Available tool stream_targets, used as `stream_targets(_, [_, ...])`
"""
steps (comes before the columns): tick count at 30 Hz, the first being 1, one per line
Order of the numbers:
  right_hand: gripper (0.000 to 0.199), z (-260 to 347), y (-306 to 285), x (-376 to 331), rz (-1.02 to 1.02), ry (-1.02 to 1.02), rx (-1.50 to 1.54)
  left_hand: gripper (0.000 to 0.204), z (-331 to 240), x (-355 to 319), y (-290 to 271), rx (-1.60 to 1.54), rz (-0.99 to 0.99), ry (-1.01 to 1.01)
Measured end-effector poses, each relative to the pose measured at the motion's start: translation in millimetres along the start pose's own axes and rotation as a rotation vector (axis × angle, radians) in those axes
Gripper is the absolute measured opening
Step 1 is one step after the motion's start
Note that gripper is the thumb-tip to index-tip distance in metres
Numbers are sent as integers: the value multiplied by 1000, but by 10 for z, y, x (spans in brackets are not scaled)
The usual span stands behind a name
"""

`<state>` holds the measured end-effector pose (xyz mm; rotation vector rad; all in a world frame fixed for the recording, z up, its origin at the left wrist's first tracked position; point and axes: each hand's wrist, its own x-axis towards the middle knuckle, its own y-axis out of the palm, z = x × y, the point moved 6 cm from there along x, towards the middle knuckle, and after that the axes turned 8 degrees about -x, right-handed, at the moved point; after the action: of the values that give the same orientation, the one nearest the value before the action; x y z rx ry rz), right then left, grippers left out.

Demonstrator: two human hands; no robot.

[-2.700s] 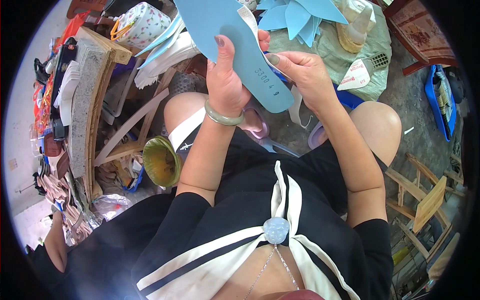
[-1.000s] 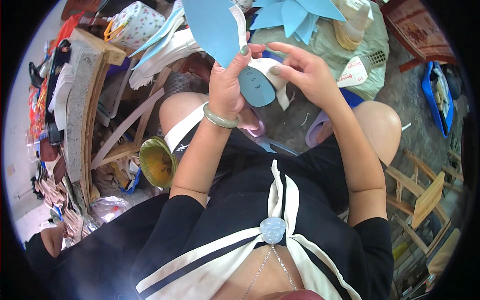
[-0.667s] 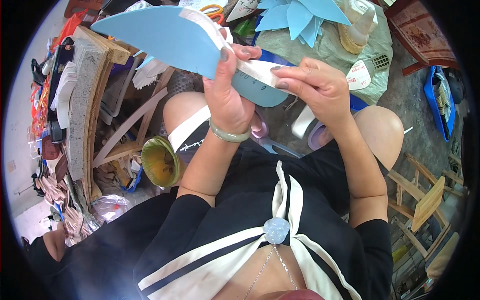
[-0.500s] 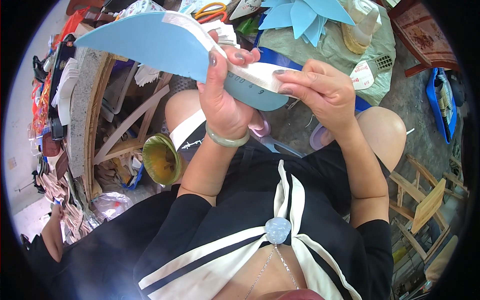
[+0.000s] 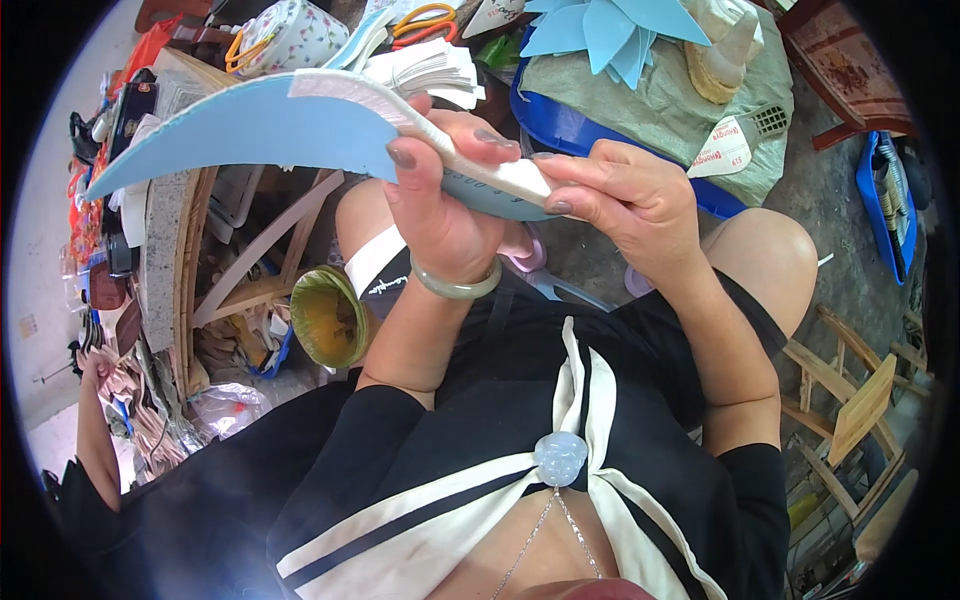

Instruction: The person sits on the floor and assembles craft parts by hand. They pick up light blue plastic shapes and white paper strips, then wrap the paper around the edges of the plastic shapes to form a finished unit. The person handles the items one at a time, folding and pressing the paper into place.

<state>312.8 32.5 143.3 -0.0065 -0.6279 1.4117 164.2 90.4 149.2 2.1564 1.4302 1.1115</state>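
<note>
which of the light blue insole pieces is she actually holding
The long curved light blue insole, gripped by the left hand and right hand. The other blue pieces lie fanned on the grey sack, untouched.

Light blue foam insole sheet (image 5: 240, 125) with a pale cream-white edge strip (image 5: 440, 140), more light blue cut pieces (image 5: 610, 30) piled on a grey-green woven sack (image 5: 640, 100). Pale green jade-look bangle (image 5: 455, 288), black top with white stripes (image 5: 480, 470), floral-print white pouch (image 5: 290, 35), orange-handled scissors (image 5: 425, 18).

The left hand (image 5: 440, 215) hides the blue insole's (image 5: 240, 125) middle.
</note>
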Motion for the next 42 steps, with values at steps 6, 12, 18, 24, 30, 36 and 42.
stream_targets(6, [23,45,-4,15,-62,-112,-290,58,248,-3,-176,199,-16,-51])
stream_targets(12, [20,-161,-327,72,-2,-124,-669,52,493,-271,-632,909,461,-615])
stream_targets(18, [21,147,10,266,230,-202,-829,62,166,171,398,1683,954,374])
stream_targets(24, [34,-439,-358,404,307,318,-84,33,605,268,35,1343,1095,-660])
stream_targets(30, [32,-653,-644,127,124,416,516,32,652,189,115,1233,956,-902])
stream_targets(36, [30,-679,-647,85,-39,381,662,34,675,49,69,586,626,-927])
stream_targets(42, [27,-695,-451,77,-223,364,758,34,778,-47,65,253,373,-829])
